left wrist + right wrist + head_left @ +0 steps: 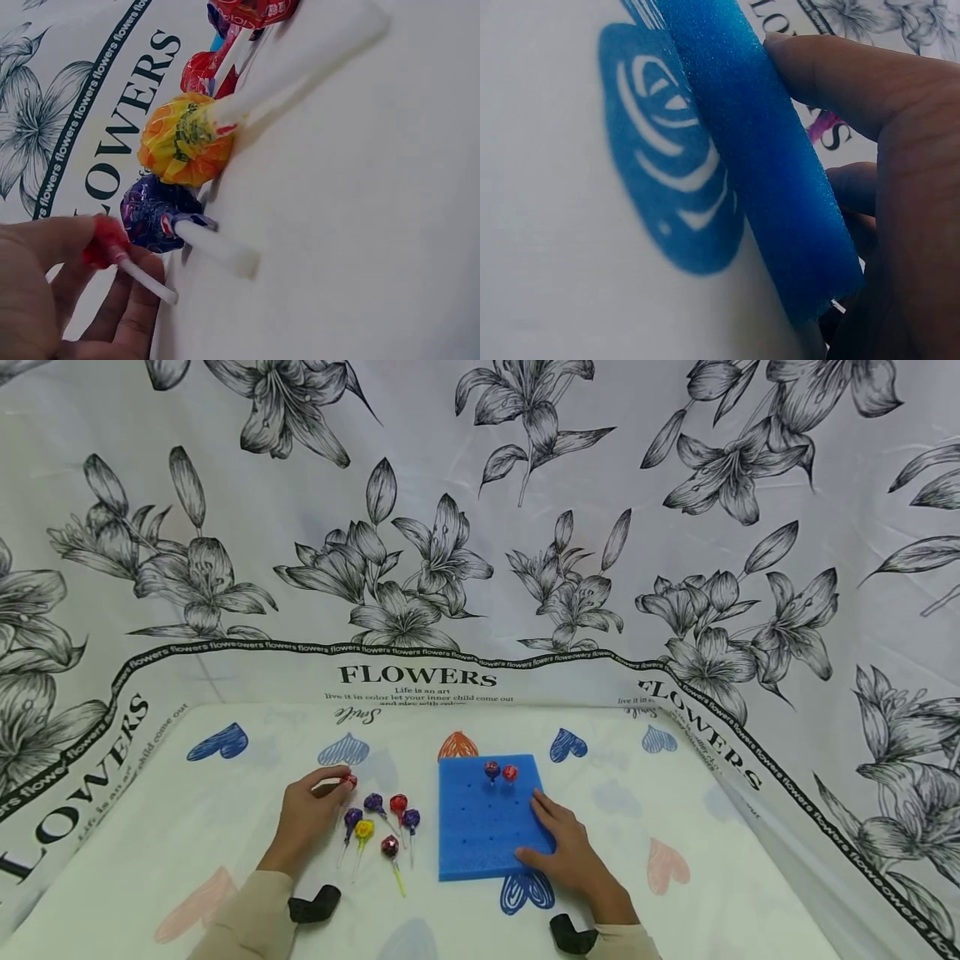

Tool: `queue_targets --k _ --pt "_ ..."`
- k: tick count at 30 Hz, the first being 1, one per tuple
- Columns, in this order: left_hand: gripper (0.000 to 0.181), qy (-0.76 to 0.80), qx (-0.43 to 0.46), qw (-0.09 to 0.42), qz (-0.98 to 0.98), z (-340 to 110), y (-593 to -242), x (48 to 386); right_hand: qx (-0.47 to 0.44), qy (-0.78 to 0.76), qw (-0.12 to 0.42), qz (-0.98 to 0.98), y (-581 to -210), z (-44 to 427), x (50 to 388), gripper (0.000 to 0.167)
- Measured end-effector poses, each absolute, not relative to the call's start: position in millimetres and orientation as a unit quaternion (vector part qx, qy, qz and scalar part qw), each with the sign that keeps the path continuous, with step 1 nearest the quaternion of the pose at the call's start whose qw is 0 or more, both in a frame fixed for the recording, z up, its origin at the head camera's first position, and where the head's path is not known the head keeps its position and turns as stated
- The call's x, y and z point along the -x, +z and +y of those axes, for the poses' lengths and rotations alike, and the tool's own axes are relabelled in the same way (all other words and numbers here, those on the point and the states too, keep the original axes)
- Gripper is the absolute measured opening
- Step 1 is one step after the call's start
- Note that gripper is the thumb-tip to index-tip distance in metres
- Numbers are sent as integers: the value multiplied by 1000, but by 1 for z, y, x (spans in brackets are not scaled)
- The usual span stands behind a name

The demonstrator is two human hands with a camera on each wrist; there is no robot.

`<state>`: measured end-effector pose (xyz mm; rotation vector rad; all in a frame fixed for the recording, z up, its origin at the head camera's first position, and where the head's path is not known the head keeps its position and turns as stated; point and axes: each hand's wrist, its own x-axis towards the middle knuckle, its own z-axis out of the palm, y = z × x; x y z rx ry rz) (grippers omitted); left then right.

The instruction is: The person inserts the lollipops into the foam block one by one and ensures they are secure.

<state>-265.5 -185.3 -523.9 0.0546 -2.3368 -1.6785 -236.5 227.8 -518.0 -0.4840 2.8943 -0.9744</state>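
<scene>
My left hand (311,814) pinches a red lollipop (349,780) by its wrapped head; in the left wrist view the red lollipop (106,244) sits between thumb and fingers, white stick pointing away. Beside it lie several lollipops: purple, red and a yellow one (364,830), also yellow (187,142) in the left wrist view. My right hand (566,847) rests on the right edge of a blue foam block (480,827), thumb on top near the front corner. Two lollipops (492,770) stand upright near the block's back edge, and small holes dot its top.
A white cloth (600,810) printed with coloured hearts covers the table. Behind and at the sides hangs a white curtain (322,510) with black flower drawings and lettering. Black straps (315,904) cross both wrists.
</scene>
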Motion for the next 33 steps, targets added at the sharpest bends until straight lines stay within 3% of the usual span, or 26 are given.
queue_targets --k 11,20,28,33 --pt "29 -596 -75 273 -751 -181 -526 258 162 -311 28 936 -517 235 232 90" --pt "31 -662 -103 276 -689 -180 -509 260 159 -314 31 936 -514 236 232 90" --pt "32 -645 -38 326 -691 -173 -476 264 169 -321 20 932 -515 229 235 88" --pt "31 -639 12 326 -697 -158 -447 268 167 -328 17 930 -517 227 234 88"
